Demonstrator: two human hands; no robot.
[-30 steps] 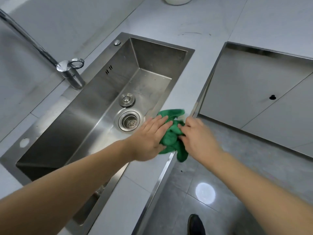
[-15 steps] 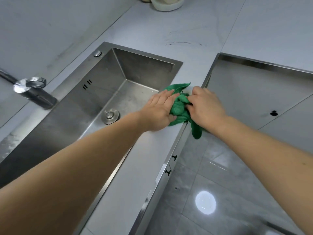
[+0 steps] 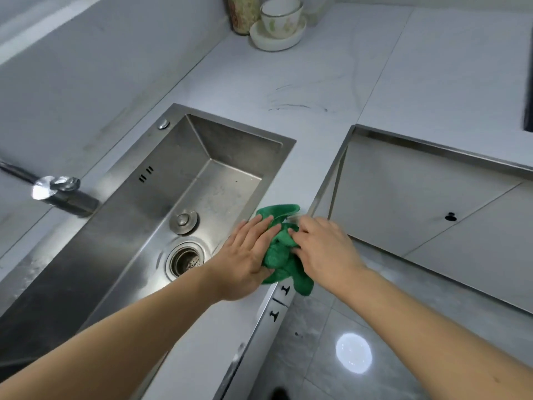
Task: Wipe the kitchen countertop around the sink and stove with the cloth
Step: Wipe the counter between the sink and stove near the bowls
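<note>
Green cloth (image 3: 281, 249) sits crumpled at center frame, on the narrow strip of white table (image 3: 305, 90) between the steel sink (image 3: 161, 197) and the table's front edge. Its long axis runs from upper center toward lower right: one folded corner points up-frame toward the table's inner corner, and the opposite end hangs over the front edge, drooping toward the floor tiles (image 3: 317, 342). Fabric looks like plush microfiber, deep green, bunched into several folds, no flat area showing.

Left hand (image 3: 248, 261) lies palm-down on the cloth's left side, fingers straight and close together, pressing flat; grip is pressed onto the cloth, not curled around it. Right hand (image 3: 323, 249) comes in from lower right, fingers bent and pinching the cloth's right side; fingertips are buried in the folds.

Sink fills left-center, with round drain strainer (image 3: 186, 259) just left of the left hand and a stopper knob (image 3: 183, 220) above it. Faucet (image 3: 62, 194) blurred at left edge. Stacked bowls (image 3: 278, 24) and a jar (image 3: 242, 13) at top center. Cabinet door (image 3: 418, 203) with small black knob at right.
</note>
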